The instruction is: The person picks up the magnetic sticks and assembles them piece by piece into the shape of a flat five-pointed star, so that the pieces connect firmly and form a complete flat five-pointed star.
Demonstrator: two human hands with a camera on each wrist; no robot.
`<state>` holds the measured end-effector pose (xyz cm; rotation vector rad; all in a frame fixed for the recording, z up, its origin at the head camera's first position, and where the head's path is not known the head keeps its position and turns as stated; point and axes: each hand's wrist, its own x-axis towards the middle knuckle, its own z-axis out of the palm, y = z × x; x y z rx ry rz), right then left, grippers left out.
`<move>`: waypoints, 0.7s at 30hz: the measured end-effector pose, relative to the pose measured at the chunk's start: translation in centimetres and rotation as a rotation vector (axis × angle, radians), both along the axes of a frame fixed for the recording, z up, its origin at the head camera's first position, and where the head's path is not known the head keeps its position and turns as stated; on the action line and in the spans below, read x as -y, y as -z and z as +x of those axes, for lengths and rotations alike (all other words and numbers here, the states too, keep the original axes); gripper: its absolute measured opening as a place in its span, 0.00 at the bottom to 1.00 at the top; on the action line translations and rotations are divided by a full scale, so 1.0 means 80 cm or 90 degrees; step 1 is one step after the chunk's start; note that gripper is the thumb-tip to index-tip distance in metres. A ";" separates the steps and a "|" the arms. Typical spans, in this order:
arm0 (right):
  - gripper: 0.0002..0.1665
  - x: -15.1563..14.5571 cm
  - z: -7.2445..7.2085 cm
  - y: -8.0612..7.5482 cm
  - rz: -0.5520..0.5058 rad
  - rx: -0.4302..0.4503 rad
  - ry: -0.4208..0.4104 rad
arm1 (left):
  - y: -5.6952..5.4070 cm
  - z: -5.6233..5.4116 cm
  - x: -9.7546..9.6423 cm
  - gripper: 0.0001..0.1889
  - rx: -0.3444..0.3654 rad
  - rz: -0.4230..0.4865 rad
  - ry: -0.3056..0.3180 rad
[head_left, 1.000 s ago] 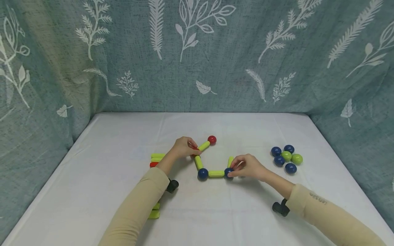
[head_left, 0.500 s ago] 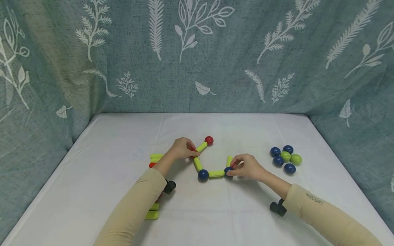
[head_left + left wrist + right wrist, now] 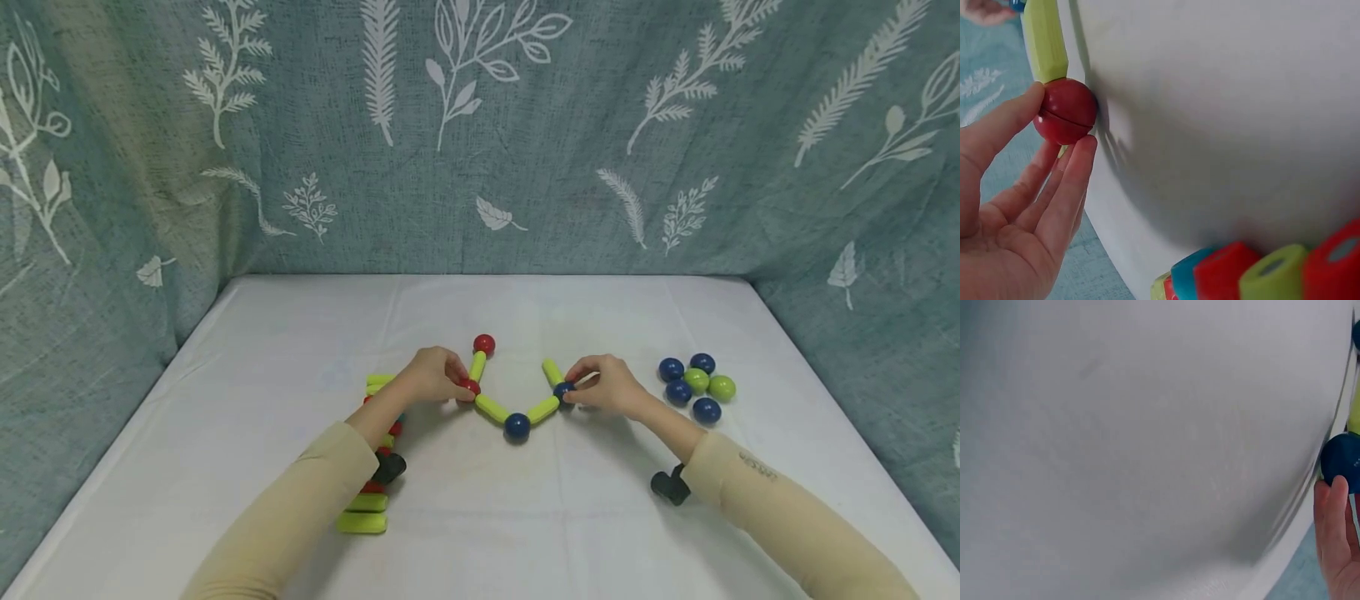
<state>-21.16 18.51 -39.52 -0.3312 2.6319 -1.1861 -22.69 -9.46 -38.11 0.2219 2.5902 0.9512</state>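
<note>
A chain of green rods and balls lies on the white table in a V shape. My left hand (image 3: 437,377) pinches a red ball (image 3: 1066,111) on its left side, between thumb and fingertips. From that ball one green rod (image 3: 477,365) runs back to a second red ball (image 3: 484,344), and another green rod (image 3: 492,409) runs to the blue ball (image 3: 517,427) at the front. My right hand (image 3: 606,386) pinches a blue ball (image 3: 1341,459) on the right side. Between the two blue balls is a green rod (image 3: 543,409); a further green rod (image 3: 552,372) points back with its far end free.
Several loose blue and green balls (image 3: 696,382) sit in a cluster at the right. At the left, partly hidden by the left arm, a row of green, red and blue rods (image 3: 367,502) lies on the table (image 3: 600,533). A patterned cloth (image 3: 480,167) hangs behind.
Both hands keep their pinch while the chain changes shape: the left side came forward, the right side went back, and the front blue ball shifted right. The far red ball swung left.
</note>
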 end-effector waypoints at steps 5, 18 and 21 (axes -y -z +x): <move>0.16 -0.001 -0.013 -0.001 0.001 -0.012 -0.022 | 0.000 0.011 0.000 0.14 -0.015 0.004 0.016; 0.18 0.000 -0.039 0.002 -0.015 -0.013 -0.051 | -0.003 0.035 -0.016 0.14 -0.026 -0.019 0.022; 0.18 -0.001 -0.043 0.002 -0.021 -0.005 -0.053 | -0.003 0.040 -0.021 0.14 -0.029 -0.015 0.024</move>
